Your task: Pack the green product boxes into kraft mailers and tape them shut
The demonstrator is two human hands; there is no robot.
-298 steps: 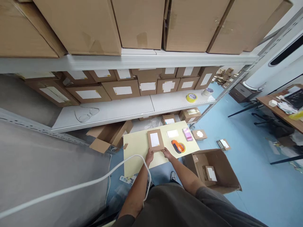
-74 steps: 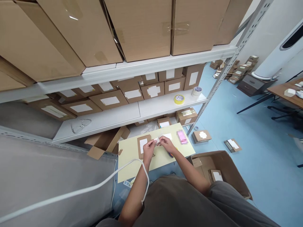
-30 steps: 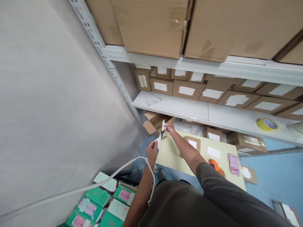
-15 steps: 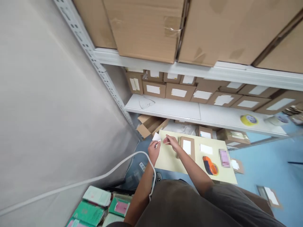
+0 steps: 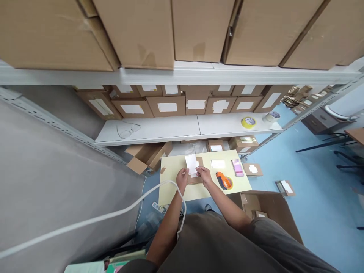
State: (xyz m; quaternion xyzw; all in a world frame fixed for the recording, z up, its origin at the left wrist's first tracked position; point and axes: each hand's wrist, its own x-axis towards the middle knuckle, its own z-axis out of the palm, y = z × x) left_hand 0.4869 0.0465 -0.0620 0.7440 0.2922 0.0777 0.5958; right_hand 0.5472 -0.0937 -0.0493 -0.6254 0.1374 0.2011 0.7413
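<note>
A white paper label (image 5: 191, 162) is held up between both hands, above a small cardboard box (image 5: 196, 180) on the pale yellow table board (image 5: 170, 189). My left hand (image 5: 182, 178) pinches the label's lower left side. On its lower right, the fingers of my right hand (image 5: 204, 175) are closed at the edge. The label hides part of the box and of the white patch on it. To the right of my hands lie a stack of white labels (image 5: 218, 163) and an orange and blue tape dispenser (image 5: 224, 180).
Behind the table stands a shelf (image 5: 165, 131) with labelled boxes, glasses (image 5: 128, 131) and a yellow tape roll (image 5: 248, 122). An open carton (image 5: 149, 155) is at the back left, a large one (image 5: 273, 212) at the right. A white cable (image 5: 113, 210) crosses by my left arm.
My hands have come together over the small box, and my right hand now grips the label too. The label has moved from the table's left end to above the box. My view has turned right.
</note>
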